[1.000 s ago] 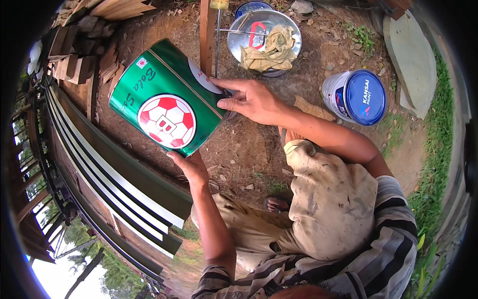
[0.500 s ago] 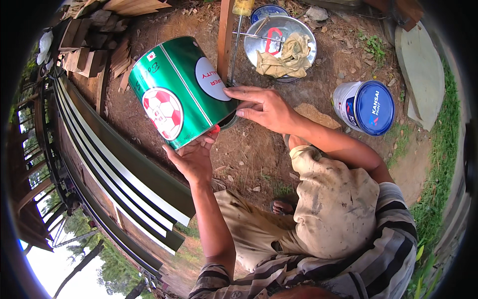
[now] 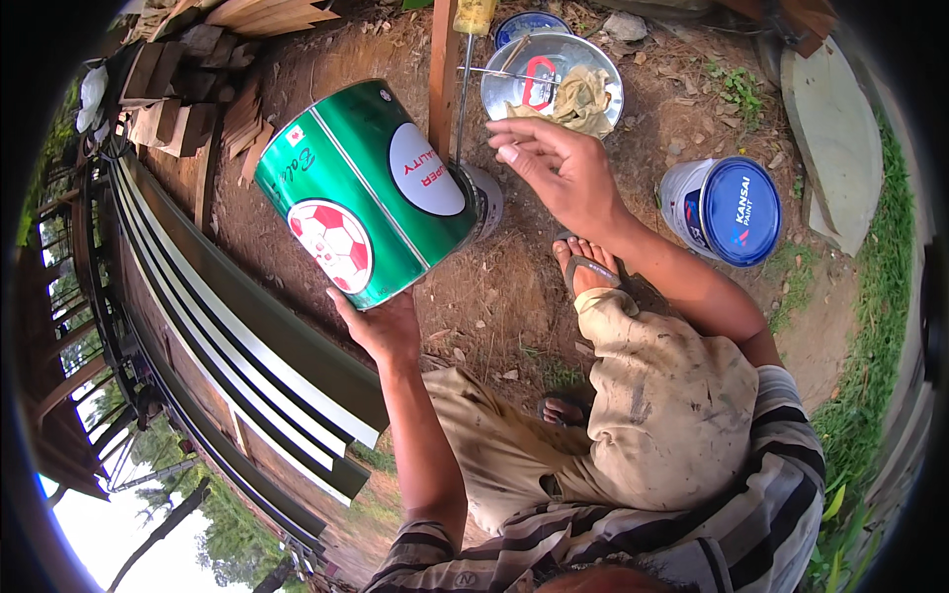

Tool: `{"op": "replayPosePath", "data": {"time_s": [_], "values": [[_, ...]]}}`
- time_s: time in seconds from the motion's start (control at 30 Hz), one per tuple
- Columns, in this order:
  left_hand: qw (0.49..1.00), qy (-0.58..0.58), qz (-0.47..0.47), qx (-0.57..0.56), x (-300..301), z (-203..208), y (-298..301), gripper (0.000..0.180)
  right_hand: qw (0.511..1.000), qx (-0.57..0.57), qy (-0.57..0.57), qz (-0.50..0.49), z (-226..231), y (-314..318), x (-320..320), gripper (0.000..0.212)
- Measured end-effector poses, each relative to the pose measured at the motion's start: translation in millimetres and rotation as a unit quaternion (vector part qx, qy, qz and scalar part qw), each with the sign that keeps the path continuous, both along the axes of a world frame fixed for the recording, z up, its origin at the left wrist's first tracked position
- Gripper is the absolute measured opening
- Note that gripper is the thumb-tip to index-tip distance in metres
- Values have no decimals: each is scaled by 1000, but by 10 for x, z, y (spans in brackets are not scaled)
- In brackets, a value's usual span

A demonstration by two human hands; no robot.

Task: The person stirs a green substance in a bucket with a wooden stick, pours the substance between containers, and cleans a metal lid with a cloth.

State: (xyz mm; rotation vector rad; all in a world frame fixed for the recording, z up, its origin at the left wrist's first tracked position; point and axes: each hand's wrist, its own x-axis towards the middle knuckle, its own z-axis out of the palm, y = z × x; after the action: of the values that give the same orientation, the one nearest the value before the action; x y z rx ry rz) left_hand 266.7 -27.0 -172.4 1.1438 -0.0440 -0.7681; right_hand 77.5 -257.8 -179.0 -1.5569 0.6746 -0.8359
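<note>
A large green metal can (image 3: 390,237) with a red-and-white football picture and a white oval hangs tilted in front of me. My left hand (image 3: 386,326) supports it at its lower edge, the thumb on the near side and the other fingers hidden beneath. Right of the can, my right hand (image 3: 563,173) is in the air, holding nothing, with its fingers loosely bent and apart from the thumb. A pale container (image 3: 485,203) shows partly behind the can. Beyond my right hand, a round metal basin (image 3: 605,71) holds a crumpled tan cloth (image 3: 583,97) and a red handle (image 3: 538,81).
A white paint bucket (image 3: 682,198) with a blue lid stands at right. By a wooden post (image 3: 443,79) is a roller (image 3: 474,16) on a metal rod. White-striped dark boards (image 3: 267,366) lie left; cut timber (image 3: 158,124) is stacked at far left.
My right hand has let go of the can's right side and lifted up and to the right. The can stays on my left hand, shifted slightly down.
</note>
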Motion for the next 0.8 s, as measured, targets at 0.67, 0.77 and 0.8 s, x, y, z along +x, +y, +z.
{"op": "replayPosePath", "data": {"time_s": [0.67, 0.77, 0.8], "values": [[988, -52, 98, -110, -201, -260, 4, 70, 988, -72, -100, 95, 816, -382, 433, 44], [984, -84, 115, -109, -189, -258, -8, 68, 989, -37, -130, 66, 740, -372, 303, 37], [982, -97, 122, -107, -189, -248, -27, 67, 985, -32, -161, 50, 729, -377, 269, 36]]}}
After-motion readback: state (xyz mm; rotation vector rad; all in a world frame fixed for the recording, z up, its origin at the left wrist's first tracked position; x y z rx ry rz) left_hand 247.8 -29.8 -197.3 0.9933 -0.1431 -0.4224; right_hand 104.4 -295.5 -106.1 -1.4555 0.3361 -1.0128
